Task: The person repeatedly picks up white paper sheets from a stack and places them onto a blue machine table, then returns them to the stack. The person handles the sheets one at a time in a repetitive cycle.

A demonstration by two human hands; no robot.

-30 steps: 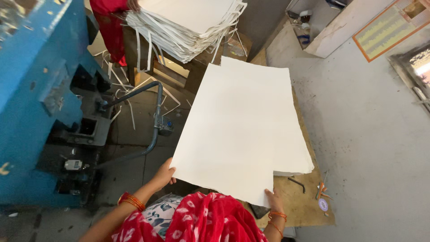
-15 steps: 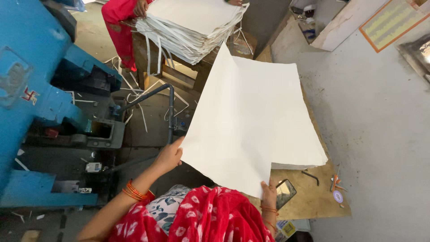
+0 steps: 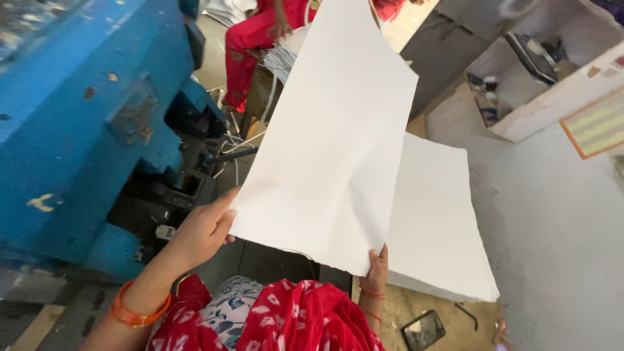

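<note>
— Where is the white paper sheet [image 3: 331, 136]?
— Lifted above the paper stack [image 3: 442, 221], beside the blue machine [image 3: 84, 117].
— Fingers?
— Left hand [image 3: 201, 231] and right hand [image 3: 376, 266] pinch its lower edge, seemingly.

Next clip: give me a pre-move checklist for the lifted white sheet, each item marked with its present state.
1. Left hand holds the sheet at its lower left corner: ok.
2. Right hand pinches the bottom edge: ok.
3. Sheet lifted off the paper stack: ok.
4. Only one sheet in the grip: cannot tell.
5. Sheet flat: not ok, it bows.
6. Clear of the blue machine: ok.
</note>
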